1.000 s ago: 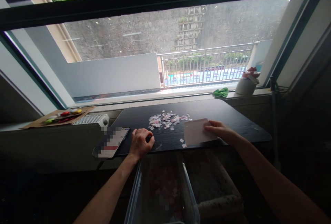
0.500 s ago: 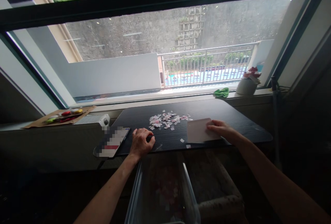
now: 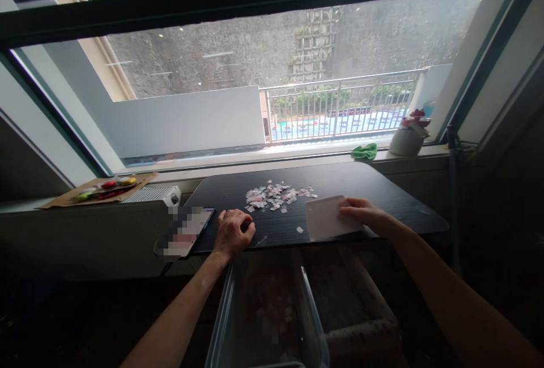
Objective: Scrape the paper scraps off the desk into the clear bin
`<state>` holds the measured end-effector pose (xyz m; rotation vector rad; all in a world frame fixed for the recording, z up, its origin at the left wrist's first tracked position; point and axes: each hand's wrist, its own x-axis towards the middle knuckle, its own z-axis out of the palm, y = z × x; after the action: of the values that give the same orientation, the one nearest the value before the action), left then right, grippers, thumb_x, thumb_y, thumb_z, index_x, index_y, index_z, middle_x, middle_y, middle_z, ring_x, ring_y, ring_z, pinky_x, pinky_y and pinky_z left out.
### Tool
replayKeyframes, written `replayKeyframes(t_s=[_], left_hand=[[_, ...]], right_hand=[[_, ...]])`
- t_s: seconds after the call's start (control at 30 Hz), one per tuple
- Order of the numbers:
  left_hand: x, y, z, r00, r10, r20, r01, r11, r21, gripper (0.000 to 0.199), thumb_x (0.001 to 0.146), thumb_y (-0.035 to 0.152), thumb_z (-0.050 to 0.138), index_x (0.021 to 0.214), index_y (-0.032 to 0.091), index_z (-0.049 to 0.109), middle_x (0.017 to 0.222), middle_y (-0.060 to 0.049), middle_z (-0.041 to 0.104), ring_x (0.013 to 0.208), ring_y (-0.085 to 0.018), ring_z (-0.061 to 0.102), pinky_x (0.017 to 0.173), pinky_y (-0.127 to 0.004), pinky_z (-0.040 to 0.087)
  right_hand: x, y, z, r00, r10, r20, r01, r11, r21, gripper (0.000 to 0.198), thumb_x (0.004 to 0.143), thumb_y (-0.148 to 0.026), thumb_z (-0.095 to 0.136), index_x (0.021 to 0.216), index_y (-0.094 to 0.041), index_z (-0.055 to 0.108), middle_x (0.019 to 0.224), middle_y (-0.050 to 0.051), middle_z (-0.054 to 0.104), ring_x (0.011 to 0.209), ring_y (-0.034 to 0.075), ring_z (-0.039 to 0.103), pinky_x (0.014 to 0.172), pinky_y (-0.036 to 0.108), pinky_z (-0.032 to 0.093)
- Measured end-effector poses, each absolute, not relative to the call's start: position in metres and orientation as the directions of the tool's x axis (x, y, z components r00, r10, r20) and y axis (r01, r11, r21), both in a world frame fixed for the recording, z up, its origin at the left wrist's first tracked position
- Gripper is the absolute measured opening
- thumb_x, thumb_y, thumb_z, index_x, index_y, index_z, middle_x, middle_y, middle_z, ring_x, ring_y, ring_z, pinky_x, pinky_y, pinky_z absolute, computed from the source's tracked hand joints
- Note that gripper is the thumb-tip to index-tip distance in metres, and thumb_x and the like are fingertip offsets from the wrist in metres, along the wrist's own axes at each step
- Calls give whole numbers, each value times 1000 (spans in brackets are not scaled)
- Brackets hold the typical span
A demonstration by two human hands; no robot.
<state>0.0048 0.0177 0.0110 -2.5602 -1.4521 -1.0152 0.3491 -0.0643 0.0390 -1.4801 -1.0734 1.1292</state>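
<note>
My right hand grips a pale, flat rectangular card with rounded corners, by its right side. The card's lower edge is at the near edge of the black table. My left hand rests at the table's near edge, its fingers curled and thumb bent towards them; whatever they may hold is hidden. Beyond both hands lies a loose heap of small white and pinkish paper-like pieces. One single piece lies just left of the card. Below the edge, a clear plastic bin has similar pieces inside, dimly seen.
A phone with a partly blurred screen lies left of my left hand. On the sill are a green cloth and a pale rounded container. A brown paper sheet with colourful items lies at left. A large window stands behind.
The card in my right hand has shifted slightly left and towards the near edge. A small piece that lay by its lower left corner is out of sight. My left hand stays put.
</note>
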Motion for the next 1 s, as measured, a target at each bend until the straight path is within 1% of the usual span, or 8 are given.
replayKeyframes(t_s=[0.2, 0.33, 0.43, 0.57, 0.63, 0.77, 0.87, 1.0], left_hand=[[5, 18, 11, 356, 750, 558, 775, -570, 272, 11, 76, 29, 53, 74, 23, 62, 84, -3, 66, 89, -21, 58, 104, -49, 28], [5, 18, 11, 350, 752, 558, 774, -568, 279, 10, 75, 28, 53, 74, 23, 62, 84, -3, 66, 90, -22, 58, 105, -49, 27], [5, 18, 11, 346, 756, 556, 775, -564, 286, 10, 75, 29, 53, 73, 24, 61, 84, -3, 66, 90, -22, 58, 105, -49, 27], [5, 19, 11, 348, 760, 548, 774, -563, 289, 11, 75, 30, 53, 73, 23, 61, 84, -3, 66, 92, -23, 58, 106, -50, 26], [5, 19, 11, 347, 762, 546, 777, -560, 288, 11, 75, 30, 53, 73, 23, 61, 84, -3, 66, 92, -23, 59, 106, -50, 26], [5, 18, 11, 353, 760, 546, 776, -564, 282, 12, 76, 30, 52, 74, 23, 62, 85, -3, 66, 92, -23, 58, 106, -50, 26], [5, 18, 12, 350, 764, 542, 781, -558, 282, 12, 75, 30, 52, 74, 24, 62, 85, -3, 66, 92, -23, 58, 106, -50, 27], [5, 18, 12, 351, 767, 538, 783, -555, 280, 13, 76, 30, 52, 74, 23, 63, 85, -3, 67, 92, -23, 58, 106, -50, 27]], right_hand=[[340, -55, 45, 247, 969, -26, 120, -57, -991, 25, 61, -31, 74, 81, -18, 67, 74, 3, 72, 64, 16, 65, 56, 24, 51], [324, -42, 47, 228, 973, 47, 138, 15, -990, 21, 60, -28, 73, 76, -18, 65, 70, 0, 70, 61, 14, 63, 55, 23, 49], [324, -41, 48, 163, 986, 16, 136, -6, -991, 20, 59, -28, 74, 73, -17, 65, 69, 0, 69, 62, 14, 62, 57, 23, 49], [340, -49, 47, 77, 995, -64, 120, -73, -990, 27, 57, -28, 77, 79, -16, 68, 76, 2, 72, 66, 16, 64, 62, 25, 51], [345, -51, 45, 119, 990, -71, 116, -84, -990, 27, 58, -29, 77, 80, -16, 68, 76, 2, 71, 67, 16, 64, 62, 25, 51], [338, -50, 44, 227, 973, -50, 102, -75, -992, 17, 62, -24, 74, 74, -17, 66, 70, 0, 70, 63, 14, 63, 58, 23, 49], [325, -48, 46, 200, 976, -90, 82, -108, -991, 13, 63, -20, 73, 72, -17, 65, 67, -1, 69, 60, 13, 61, 56, 22, 48], [319, -45, 45, 148, 982, -115, 92, -130, -987, 13, 63, -19, 74, 73, -16, 66, 67, 0, 70, 61, 12, 62, 57, 21, 49]])
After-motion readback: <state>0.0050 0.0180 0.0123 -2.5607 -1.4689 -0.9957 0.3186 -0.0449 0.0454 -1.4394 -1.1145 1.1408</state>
